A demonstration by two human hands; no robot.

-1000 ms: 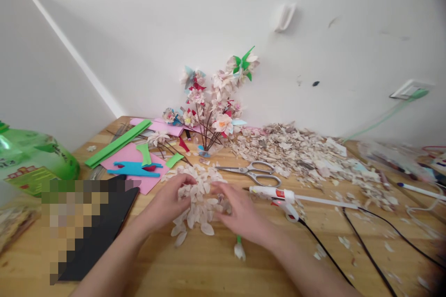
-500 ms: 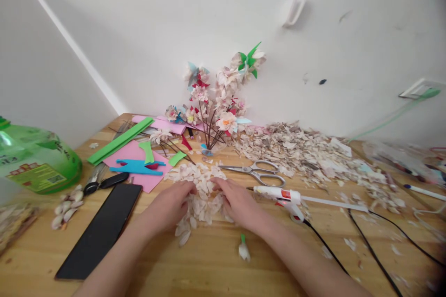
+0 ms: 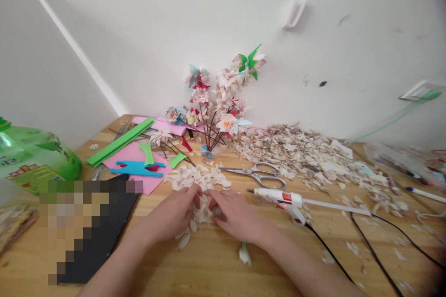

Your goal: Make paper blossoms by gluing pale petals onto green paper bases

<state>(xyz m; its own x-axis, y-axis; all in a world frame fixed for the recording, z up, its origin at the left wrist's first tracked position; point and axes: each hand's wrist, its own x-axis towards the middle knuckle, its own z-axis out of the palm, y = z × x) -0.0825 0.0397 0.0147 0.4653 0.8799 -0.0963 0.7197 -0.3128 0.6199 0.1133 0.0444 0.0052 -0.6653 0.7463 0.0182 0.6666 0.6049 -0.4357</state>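
Observation:
Loose white papery petals (image 3: 195, 177) lie in a pile at the middle of the wooden table. At its near side, my left hand (image 3: 179, 209) is cupped with curled fingers, touching the petals. My right hand (image 3: 233, 213) faces it from the other side, index finger stretched toward the left fingertips and thumb apart. Some petals sit between the two hands; whether any are gripped is hidden. A small white petal piece with a green stem (image 3: 244, 254) lies below my right wrist. Beyond the pile stand paper-like flowers (image 3: 228, 123) on thin brown stems.
Silver scissors (image 3: 256, 174) and a white glue gun (image 3: 278, 196) with a black cord lie to the right. Behind them spreads a heap of dry scraps (image 3: 292, 148). Pink paper (image 3: 128, 151), blue strips (image 3: 137, 168), a dark flat phone (image 3: 120, 213) and a green bottle (image 3: 59, 158) are left.
Both hands have come closer together and slightly toward me, drawing in the near petals. More of the pile's far part shows. A pixelated patch now covers part of the left side.

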